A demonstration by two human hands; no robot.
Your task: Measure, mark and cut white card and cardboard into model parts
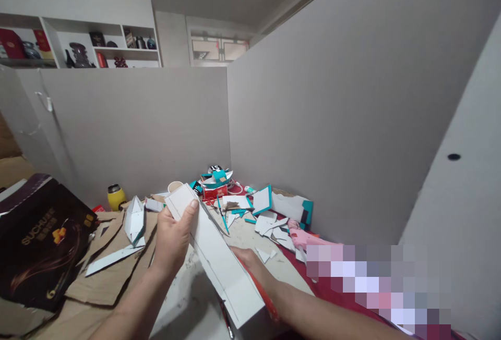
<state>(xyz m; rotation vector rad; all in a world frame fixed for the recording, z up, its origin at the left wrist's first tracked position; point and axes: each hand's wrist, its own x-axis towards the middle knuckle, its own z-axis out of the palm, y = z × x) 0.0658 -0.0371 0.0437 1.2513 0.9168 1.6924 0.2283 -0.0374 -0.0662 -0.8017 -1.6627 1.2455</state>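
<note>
A person's left hand [172, 237] clamps a long white board strip [219, 259], thumb on top, above the near edge of the worktop [289, 272]. The right hand [254, 263], half hidden behind the strip beside a red object [266, 294], shows no clear grip. Cutting appears well advanced, with teal-edged scraps [262, 200] near the far corner; what remains is unclear. The strip looks whole, straight-sided, thinly lined along its borders.
</note>
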